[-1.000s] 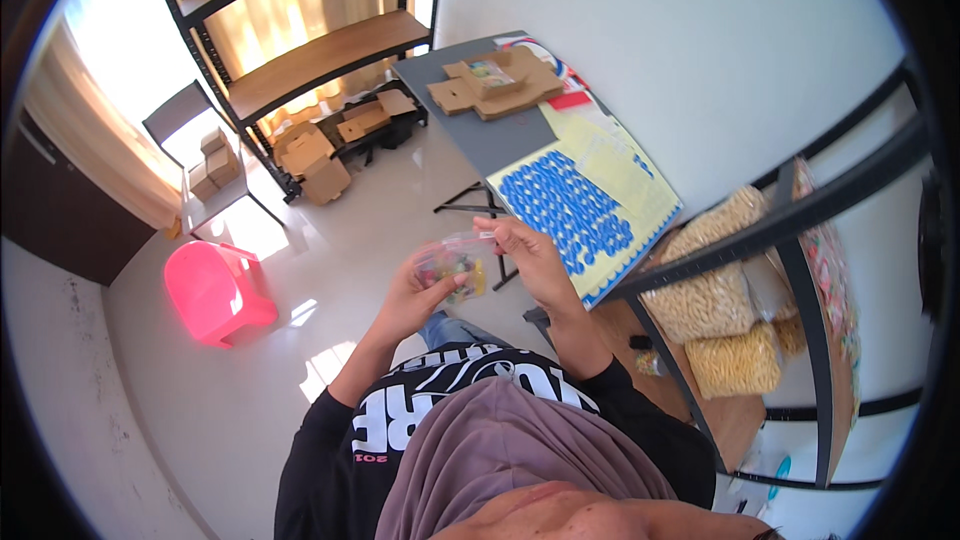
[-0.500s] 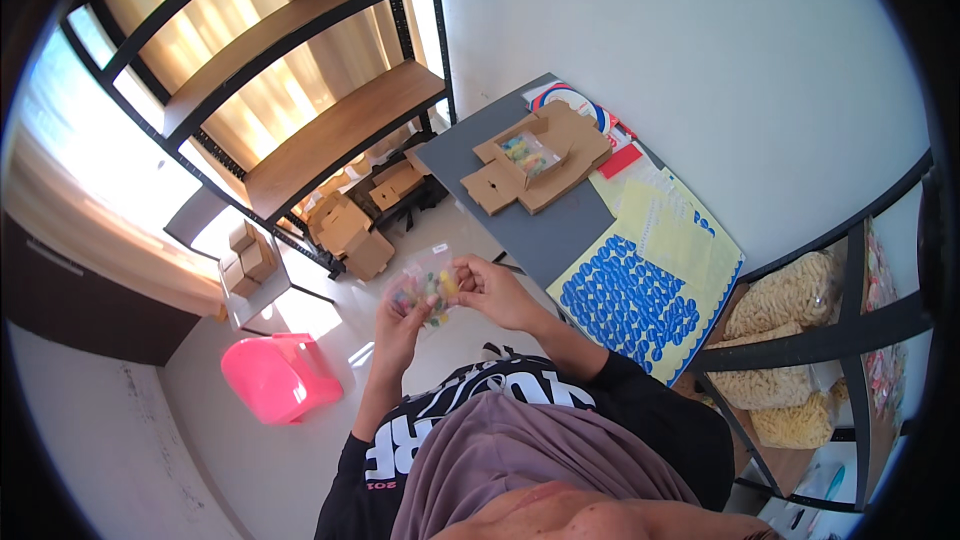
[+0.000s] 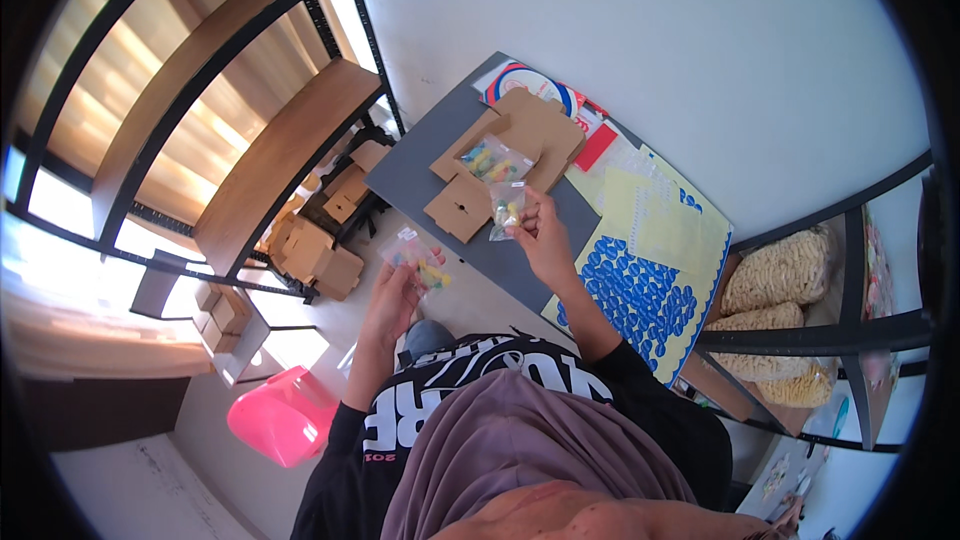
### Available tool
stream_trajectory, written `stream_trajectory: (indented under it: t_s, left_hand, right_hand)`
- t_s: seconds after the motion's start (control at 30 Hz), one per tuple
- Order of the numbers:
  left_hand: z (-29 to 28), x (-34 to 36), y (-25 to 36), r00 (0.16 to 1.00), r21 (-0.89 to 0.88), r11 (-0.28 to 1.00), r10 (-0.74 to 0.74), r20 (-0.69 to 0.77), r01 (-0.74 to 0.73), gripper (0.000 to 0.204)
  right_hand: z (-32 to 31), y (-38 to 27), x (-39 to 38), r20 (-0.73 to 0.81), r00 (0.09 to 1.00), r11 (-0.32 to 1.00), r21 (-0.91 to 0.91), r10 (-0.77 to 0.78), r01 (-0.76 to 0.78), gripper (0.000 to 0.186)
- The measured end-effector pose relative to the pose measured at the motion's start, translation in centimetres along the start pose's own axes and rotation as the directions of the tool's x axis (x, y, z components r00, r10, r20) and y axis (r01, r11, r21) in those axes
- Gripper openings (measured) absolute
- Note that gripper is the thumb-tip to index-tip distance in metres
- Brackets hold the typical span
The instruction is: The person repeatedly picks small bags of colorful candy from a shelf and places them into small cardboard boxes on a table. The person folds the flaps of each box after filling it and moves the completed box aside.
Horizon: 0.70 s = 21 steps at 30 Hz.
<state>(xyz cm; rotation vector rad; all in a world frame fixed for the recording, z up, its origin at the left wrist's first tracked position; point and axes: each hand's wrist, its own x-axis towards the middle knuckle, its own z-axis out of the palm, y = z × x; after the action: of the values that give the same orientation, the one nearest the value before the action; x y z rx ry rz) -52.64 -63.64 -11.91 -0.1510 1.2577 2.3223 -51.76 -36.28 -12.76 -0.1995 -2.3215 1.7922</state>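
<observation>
My left hand (image 3: 392,302) is closed on a small clear plastic bag (image 3: 432,275) of colourful pieces, held over the floor beside the table. Further right, a second clear plastic bag (image 3: 507,208) with yellow and greenish pieces hangs from my right hand (image 3: 540,240), pinched between thumb and fingers. This second bag is just in front of an open, flat-folded cardboard box (image 3: 462,208) on the grey table. Inside that box lies another clear bag (image 3: 487,158) of coloured pieces. What the pieces are is too small to make out.
On the table (image 3: 405,165) lies a pale yellow sheet (image 3: 625,205) bearing blue oval stickers (image 3: 640,300). A black-framed shelf (image 3: 290,150) stands left, with cardboard boxes (image 3: 320,255) below. A pink plastic chair (image 3: 285,415) is lower left. Bagged goods (image 3: 775,275) fill a right-hand rack.
My hands have parted. The right hand has moved up and right to the box with one bag, while the left keeps another. The view has shifted as well.
</observation>
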Motion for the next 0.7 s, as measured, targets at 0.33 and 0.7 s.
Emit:
stream_trajectory:
  t_s: [0.33,0.7]
  left_hand:
    - [0.5,13.6,8.0,0.972,0.232,0.970,-0.114,0.206,0.065,0.039]
    - [-1.0,25.1,12.0,0.873,0.383,0.909,-0.315,0.374,0.164,0.037]
  right_hand:
    - [3.3,0.0,6.6,-0.357,0.931,0.972,-0.236,-0.075,-0.012,0.040]
    - [8.3,-1.7,9.5,-0.587,0.808,0.568,-0.680,-0.043,-0.463,0.034]
